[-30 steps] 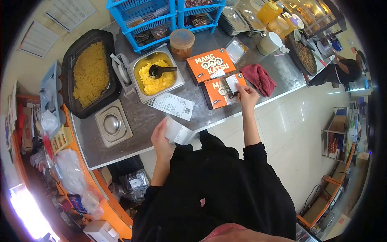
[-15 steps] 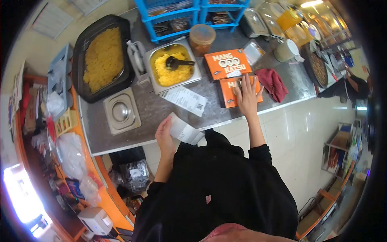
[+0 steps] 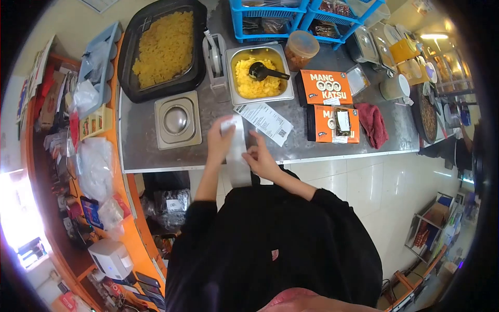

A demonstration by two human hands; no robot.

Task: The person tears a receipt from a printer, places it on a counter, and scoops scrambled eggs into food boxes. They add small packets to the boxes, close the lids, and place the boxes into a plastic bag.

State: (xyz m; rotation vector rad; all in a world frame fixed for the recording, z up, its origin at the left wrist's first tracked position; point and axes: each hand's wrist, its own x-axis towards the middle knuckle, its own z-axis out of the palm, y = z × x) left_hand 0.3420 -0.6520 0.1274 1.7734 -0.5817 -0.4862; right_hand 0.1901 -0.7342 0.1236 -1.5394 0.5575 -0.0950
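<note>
My left hand [image 3: 220, 139] holds the upper end of a long white paper slip [image 3: 237, 156], which hangs down past the counter's front edge. At the slip's right side, my right hand [image 3: 261, 158] pinches its edge with curled fingers. Behind the hands a printed receipt [image 3: 265, 122] lies flat on the metal counter. To the right sit two orange boxes, the rear one [image 3: 326, 87] and the front one [image 3: 325, 132]. A small dark packet with a white label [image 3: 343, 120] rests on the front box. Beside it is a crumpled maroon cloth [image 3: 372, 125].
A steel pan of yellow food [image 3: 252, 93] holds a black scoop [image 3: 267, 72]. Left are a black tray of yellow rice [image 3: 161, 52] and a steel lid [image 3: 178, 120]. Blue racks [image 3: 266, 37] and a brown-filled tub [image 3: 301, 49] stand behind. The counter's front edge [image 3: 332, 156] runs before me.
My right hand has left the front orange box and come to the slip, and the small packet now shows on that box. My left hand has raised the slip, now more upright. The view has shifted.
</note>
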